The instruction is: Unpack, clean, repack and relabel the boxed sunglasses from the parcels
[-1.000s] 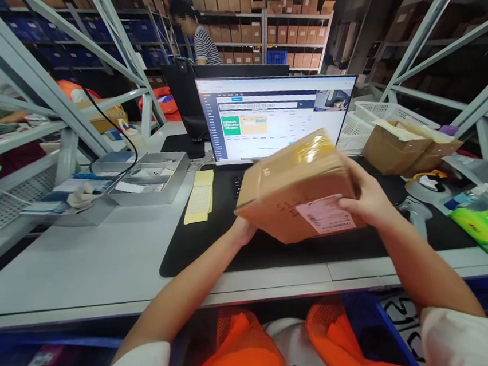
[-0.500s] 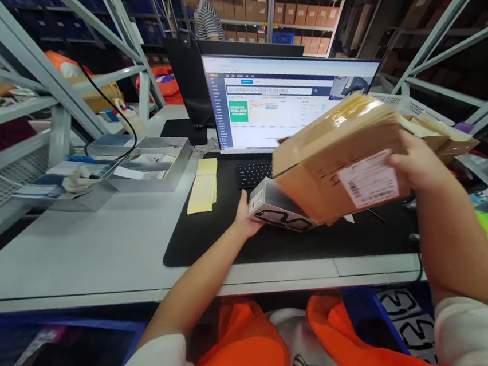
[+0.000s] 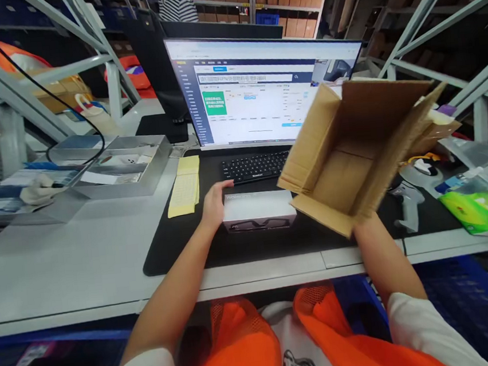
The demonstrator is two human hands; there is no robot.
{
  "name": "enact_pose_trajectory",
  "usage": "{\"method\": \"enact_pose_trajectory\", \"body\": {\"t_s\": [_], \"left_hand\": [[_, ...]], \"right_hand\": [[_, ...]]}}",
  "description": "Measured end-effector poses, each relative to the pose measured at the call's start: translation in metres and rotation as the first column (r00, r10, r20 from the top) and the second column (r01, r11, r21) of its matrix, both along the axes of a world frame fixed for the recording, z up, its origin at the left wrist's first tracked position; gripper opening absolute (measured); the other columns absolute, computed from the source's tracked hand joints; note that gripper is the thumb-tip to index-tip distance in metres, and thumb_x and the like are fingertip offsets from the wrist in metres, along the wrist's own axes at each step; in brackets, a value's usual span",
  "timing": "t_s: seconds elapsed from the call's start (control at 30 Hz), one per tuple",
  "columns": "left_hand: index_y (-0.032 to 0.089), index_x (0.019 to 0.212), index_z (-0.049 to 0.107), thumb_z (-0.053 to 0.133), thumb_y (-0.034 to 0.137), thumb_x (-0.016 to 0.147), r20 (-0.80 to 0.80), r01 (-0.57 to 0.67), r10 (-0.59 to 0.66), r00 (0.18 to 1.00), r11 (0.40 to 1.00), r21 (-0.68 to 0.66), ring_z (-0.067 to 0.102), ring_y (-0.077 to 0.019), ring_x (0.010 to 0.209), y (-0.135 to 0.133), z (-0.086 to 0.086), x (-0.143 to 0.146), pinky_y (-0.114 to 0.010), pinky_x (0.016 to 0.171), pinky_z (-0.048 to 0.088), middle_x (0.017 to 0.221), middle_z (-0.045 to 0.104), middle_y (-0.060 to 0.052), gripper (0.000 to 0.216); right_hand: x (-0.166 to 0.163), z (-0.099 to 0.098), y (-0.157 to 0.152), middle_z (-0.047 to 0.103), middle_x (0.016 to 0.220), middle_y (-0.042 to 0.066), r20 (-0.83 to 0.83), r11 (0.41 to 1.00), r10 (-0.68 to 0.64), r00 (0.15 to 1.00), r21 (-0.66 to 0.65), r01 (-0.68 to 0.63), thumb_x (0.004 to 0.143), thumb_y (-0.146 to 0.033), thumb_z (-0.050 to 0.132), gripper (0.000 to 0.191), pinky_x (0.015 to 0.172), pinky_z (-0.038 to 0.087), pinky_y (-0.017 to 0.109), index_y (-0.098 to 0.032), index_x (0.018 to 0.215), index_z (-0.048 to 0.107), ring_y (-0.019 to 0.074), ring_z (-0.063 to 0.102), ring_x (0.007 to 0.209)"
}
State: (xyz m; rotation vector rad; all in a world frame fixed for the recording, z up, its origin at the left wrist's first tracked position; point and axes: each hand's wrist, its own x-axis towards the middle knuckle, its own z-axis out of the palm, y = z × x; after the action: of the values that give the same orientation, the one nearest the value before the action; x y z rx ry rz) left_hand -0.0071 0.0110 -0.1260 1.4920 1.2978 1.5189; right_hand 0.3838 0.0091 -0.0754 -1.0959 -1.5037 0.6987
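My left hand (image 3: 215, 204) grips the left end of a small white box (image 3: 260, 209) with a picture of dark glasses on its front. This box is low over the black desk mat (image 3: 216, 253); whether it touches the mat I cannot tell. On the right, my right hand (image 3: 364, 226) holds up a brown cardboard box (image 3: 342, 179) by its lower edge. The cardboard box is tilted with its opened side and flaps towards me, and its inside looks bare. Most of my right fingers are hidden behind it.
A monitor (image 3: 246, 114) and a keyboard (image 3: 251, 167) stand behind the boxes. Yellow slips (image 3: 185, 188) lie left of them, beside grey open boxes (image 3: 156, 162). A handheld scanner (image 3: 409, 204) and a green packet (image 3: 473, 210) are at the right. A person in stripes (image 3: 177, 4) is beyond.
The white box has come out of the cardboard box and turned level in my left hand. My right hand has swung the cardboard box round so its opened side faces me.
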Motion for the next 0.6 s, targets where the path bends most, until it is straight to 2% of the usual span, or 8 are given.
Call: {"method": "enact_pose_trajectory", "body": {"t_s": [0.07, 0.13, 0.23, 0.37, 0.43, 0.5, 0.53, 0.6], "left_hand": [[0.018, 0.116, 0.072, 0.042, 0.079, 0.092, -0.055, -0.073, 0.086, 0.995, 0.977, 0.203, 0.059, -0.0309, 0.128, -0.021, 0.020, 0.011, -0.047, 0.118, 0.040, 0.124, 0.071, -0.013, 0.072], [0.021, 0.140, 0.058, 0.065, 0.075, 0.082, -0.041, 0.007, 0.003, 0.999, 0.967, 0.253, 0.048, -0.0332, 0.143, -0.046, 0.037, 0.032, -0.048, 0.126, 0.029, 0.140, 0.063, -0.014, 0.080], [0.024, 0.156, 0.037, 0.096, 0.061, 0.051, 0.102, 0.261, -0.273, 0.957, 0.958, 0.116, 0.028, -0.0390, 0.156, -0.080, 0.048, 0.074, -0.051, 0.130, 0.021, 0.158, 0.045, -0.017, 0.126], [0.024, 0.149, 0.042, 0.098, 0.054, 0.050, 0.343, 0.330, -0.295, 0.892, 0.943, -0.046, 0.048, -0.0394, 0.144, -0.098, 0.039, 0.098, -0.056, 0.122, 0.038, 0.145, 0.059, -0.018, 0.118], [0.023, 0.145, 0.046, 0.096, 0.058, 0.053, 0.383, 0.191, -0.163, 0.909, 0.981, -0.036, 0.058, -0.0396, 0.134, -0.101, 0.034, 0.079, -0.056, 0.115, 0.047, 0.133, 0.067, -0.016, 0.110], [0.021, 0.141, 0.050, 0.093, 0.063, 0.055, 0.323, -0.083, 0.089, 0.942, 0.996, -0.033, 0.061, -0.0412, 0.130, -0.107, 0.034, 0.038, -0.057, 0.110, 0.052, 0.126, 0.070, -0.016, 0.105], [0.020, 0.142, 0.049, 0.092, 0.064, 0.055, 0.258, -0.246, 0.247, 0.934, 0.969, -0.034, 0.060, -0.0422, 0.130, -0.111, 0.035, 0.012, -0.057, 0.109, 0.053, 0.128, 0.069, -0.017, 0.106], [0.019, 0.150, 0.039, 0.093, 0.061, 0.054, 0.115, -0.582, 0.575, 0.810, 0.812, 0.042, 0.051, -0.0417, 0.140, -0.122, 0.039, -0.046, -0.056, 0.114, 0.048, 0.145, 0.057, -0.020, 0.118]], "right_hand": [[-0.017, -0.010, -0.007, 0.051, 0.157, 0.008, -0.214, 0.999, -0.041, 0.976, -0.026, 0.037, 0.082, -0.093, 0.001, 0.109, 0.113, 0.049, 0.055, -0.027, 0.164, 0.027, 0.0351, 0.049, 0.145], [-0.037, -0.019, -0.017, 0.052, 0.155, 0.012, -0.361, 0.997, -0.042, 0.931, -0.071, 0.017, 0.084, -0.092, 0.001, 0.108, 0.113, 0.047, 0.058, -0.025, 0.165, 0.022, 0.0353, 0.048, 0.145], [-0.063, -0.038, -0.035, 0.055, 0.149, 0.016, -0.348, 0.987, 0.043, 0.936, -0.130, -0.093, 0.084, -0.092, 0.002, 0.106, 0.113, 0.046, 0.059, -0.026, 0.165, 0.020, 0.0362, 0.046, 0.146], [-0.073, -0.068, -0.051, 0.049, 0.156, 0.014, -0.286, 0.950, 0.234, 0.929, -0.137, -0.281, 0.083, -0.093, 0.026, 0.100, 0.112, 0.048, 0.059, -0.031, 0.162, 0.025, 0.0380, 0.045, 0.147], [-0.068, -0.073, -0.049, 0.040, 0.163, 0.012, -0.178, 0.942, 0.326, 0.928, -0.028, -0.336, 0.086, -0.087, 0.031, 0.094, 0.113, 0.047, 0.059, -0.033, 0.162, 0.025, 0.0375, 0.039, 0.151], [-0.062, -0.070, -0.041, 0.031, 0.168, 0.008, -0.012, 0.946, 0.315, 0.949, 0.085, -0.313, 0.092, -0.076, 0.041, 0.080, 0.116, 0.043, 0.060, -0.036, 0.160, 0.032, 0.0368, 0.031, 0.155], [-0.059, -0.067, -0.037, 0.029, 0.169, 0.008, 0.064, 0.954, 0.273, 0.960, 0.112, -0.278, 0.095, -0.069, 0.047, 0.072, 0.117, 0.041, 0.061, -0.036, 0.158, 0.038, 0.0368, 0.029, 0.155], [-0.055, -0.061, -0.029, 0.029, 0.169, 0.009, 0.170, 0.977, 0.181, 0.969, 0.081, -0.196, 0.097, -0.058, 0.054, 0.060, 0.116, 0.040, 0.063, -0.035, 0.151, 0.047, 0.0367, 0.029, 0.155]]}}
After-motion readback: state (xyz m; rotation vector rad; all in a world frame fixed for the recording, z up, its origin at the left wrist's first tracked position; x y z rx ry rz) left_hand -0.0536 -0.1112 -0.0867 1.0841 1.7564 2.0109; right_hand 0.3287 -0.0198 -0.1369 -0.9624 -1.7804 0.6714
